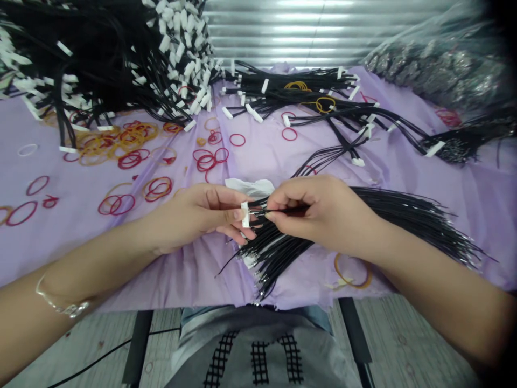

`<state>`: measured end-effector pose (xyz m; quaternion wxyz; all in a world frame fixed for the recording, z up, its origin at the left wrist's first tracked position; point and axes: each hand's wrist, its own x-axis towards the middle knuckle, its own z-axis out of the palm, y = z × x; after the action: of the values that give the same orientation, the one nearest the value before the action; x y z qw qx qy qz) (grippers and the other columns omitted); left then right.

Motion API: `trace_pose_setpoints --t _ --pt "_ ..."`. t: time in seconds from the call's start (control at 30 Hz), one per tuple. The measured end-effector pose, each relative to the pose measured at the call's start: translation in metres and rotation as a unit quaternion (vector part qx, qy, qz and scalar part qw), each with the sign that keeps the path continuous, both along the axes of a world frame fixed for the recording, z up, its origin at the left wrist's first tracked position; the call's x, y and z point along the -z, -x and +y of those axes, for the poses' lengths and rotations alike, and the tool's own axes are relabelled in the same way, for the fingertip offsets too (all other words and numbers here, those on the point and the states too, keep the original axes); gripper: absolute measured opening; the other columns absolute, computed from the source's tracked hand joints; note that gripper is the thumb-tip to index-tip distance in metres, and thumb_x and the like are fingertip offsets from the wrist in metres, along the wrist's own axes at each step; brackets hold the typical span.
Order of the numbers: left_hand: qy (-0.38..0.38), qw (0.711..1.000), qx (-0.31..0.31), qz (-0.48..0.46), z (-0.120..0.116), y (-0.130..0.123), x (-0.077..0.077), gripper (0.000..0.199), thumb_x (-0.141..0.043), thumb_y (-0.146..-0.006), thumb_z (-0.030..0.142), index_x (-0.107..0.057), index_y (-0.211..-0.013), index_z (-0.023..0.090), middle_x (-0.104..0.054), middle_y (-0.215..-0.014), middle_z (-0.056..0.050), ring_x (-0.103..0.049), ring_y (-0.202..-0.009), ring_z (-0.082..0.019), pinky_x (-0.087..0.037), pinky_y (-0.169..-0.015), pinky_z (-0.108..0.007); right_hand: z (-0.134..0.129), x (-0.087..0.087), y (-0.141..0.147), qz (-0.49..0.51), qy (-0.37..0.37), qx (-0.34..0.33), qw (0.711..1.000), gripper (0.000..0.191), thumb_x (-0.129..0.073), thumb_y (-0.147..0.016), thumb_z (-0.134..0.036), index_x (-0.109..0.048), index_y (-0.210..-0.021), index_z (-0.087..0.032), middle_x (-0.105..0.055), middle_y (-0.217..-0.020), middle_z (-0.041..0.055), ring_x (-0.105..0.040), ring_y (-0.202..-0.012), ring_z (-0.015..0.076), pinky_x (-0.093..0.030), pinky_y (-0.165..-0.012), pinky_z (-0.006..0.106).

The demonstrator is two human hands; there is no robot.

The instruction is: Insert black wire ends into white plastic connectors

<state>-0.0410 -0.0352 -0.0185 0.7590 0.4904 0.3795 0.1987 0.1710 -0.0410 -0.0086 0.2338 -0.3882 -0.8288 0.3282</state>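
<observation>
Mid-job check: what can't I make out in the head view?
All in the head view:
Wire tips at the white connector: too small and blurred to tell if seated.
Part of that connector: hidden by the left hand.
Middle of the loose black wires: covered by the right hand.
Plastic bag: right end lost at the dark picture edge.

We note passage over purple cloth point(76, 221) beyond the left hand point(205, 213), among rubber bands point(137, 139); a cable heap point(100, 59) obstructs far left, loose wires point(412, 213) beneath the right hand point(323, 207).
</observation>
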Motion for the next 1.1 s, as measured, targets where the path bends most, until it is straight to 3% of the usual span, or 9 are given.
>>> trace_pose_setpoints --t 0.43,0.77,0.9,1.1 --pt "-0.016 1.000 0.002 0.007 0.0004 -0.0012 0.0005 0.015 -0.065 -0.079 0.013 -0.072 -0.093 0.014 -0.071 -0.079 -0.004 -0.068 -0.070 -0.013 -0.058 -0.064 -0.022 -0.0016 0.0028 0.0041 -0.018 -0.053 0.003 0.998 0.009 -0.058 -0.077 -0.012 -0.063 -0.070 -0.015 -0.060 -0.065 -0.0032 -0.052 -0.059 0.0054 -0.037 -0.057 0.018" --pt "-0.013 1.000 -0.011 0.007 -0.0004 -0.0008 0.0014 0.017 -0.069 -0.077 0.015 -0.073 -0.094 0.016 -0.072 -0.078 -0.004 -0.069 -0.069 -0.013 -0.058 -0.063 -0.020 -0.0046 0.0022 0.0046 -0.008 -0.049 0.013 0.999 0.001 -0.062 -0.074 -0.015 -0.063 -0.074 -0.015 -0.061 -0.067 -0.0025 -0.052 -0.059 0.0065 -0.038 -0.057 0.019" --pt "-0.018 1.000 -0.024 0.005 0.0008 0.0008 0.0048 0.022 -0.066 -0.081 0.016 -0.071 -0.102 0.018 -0.072 -0.077 -0.004 -0.068 -0.068 -0.011 -0.057 -0.065 -0.019 -0.0033 0.0006 0.0023 -0.001 -0.020 0.004 1.000 0.010 -0.056 -0.079 -0.015 -0.066 -0.079 -0.016 -0.064 -0.072 -0.0010 -0.055 -0.062 0.0078 -0.040 -0.058 0.020" --pt "-0.026 0.999 -0.030 0.008 -0.0004 -0.0006 0.0044 0.022 -0.067 -0.079 0.015 -0.072 -0.101 0.017 -0.072 -0.077 -0.004 -0.068 -0.067 -0.012 -0.057 -0.065 -0.020 -0.0009 0.0020 0.0022 -0.014 -0.055 -0.001 0.998 0.014 -0.055 -0.084 -0.016 -0.069 -0.081 -0.017 -0.066 -0.077 0.0012 -0.058 -0.071 0.0102 -0.041 -0.067 0.022"
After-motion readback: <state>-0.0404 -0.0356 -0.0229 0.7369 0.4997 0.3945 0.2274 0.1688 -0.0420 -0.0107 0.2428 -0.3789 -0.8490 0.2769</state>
